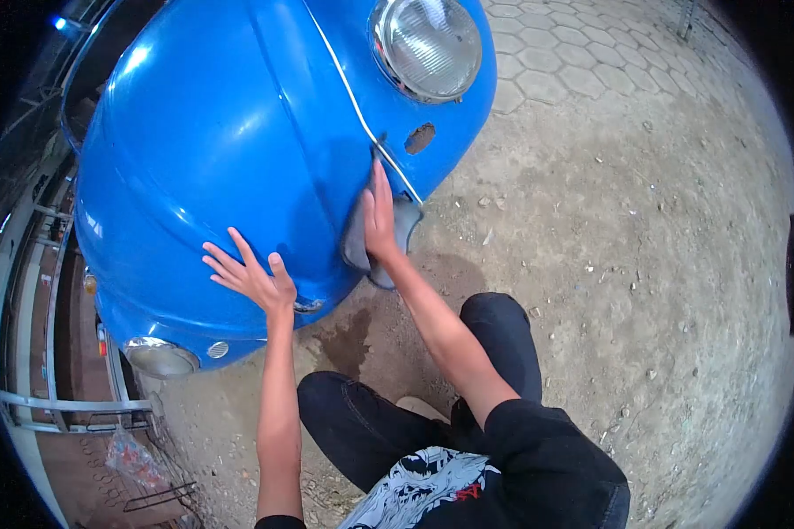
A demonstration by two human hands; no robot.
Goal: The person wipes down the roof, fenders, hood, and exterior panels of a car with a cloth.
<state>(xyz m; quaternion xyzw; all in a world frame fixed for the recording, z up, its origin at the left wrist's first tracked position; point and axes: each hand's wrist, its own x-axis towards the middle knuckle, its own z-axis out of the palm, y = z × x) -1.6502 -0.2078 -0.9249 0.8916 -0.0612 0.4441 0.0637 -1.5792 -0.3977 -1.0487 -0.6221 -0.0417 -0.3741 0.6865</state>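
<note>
My left hand (254, 275) has its fingers spread over the lower front of a blue car (212, 150); nothing is in it. Its palm is turned to the bodywork, near a small latch by the lower edge. My right hand (379, 216) holds a dark grey cloth (356, 236) against the car, fingers straight and pointing up along the seam. Part of the cloth droops below the wrist. Close to the fingertips runs a light trim strip (348, 86) between hood and fender. An oval hole (420, 138) opens in the fender beside it.
One round headlight (428, 48) sits at the top, another headlight (161, 357) at lower left. Bent knees in dark trousers (362, 419) are close to the car. Stony dirt ground (626, 264) meets hexagonal pavers (573, 53). A metal frame (71, 406) stands at left.
</note>
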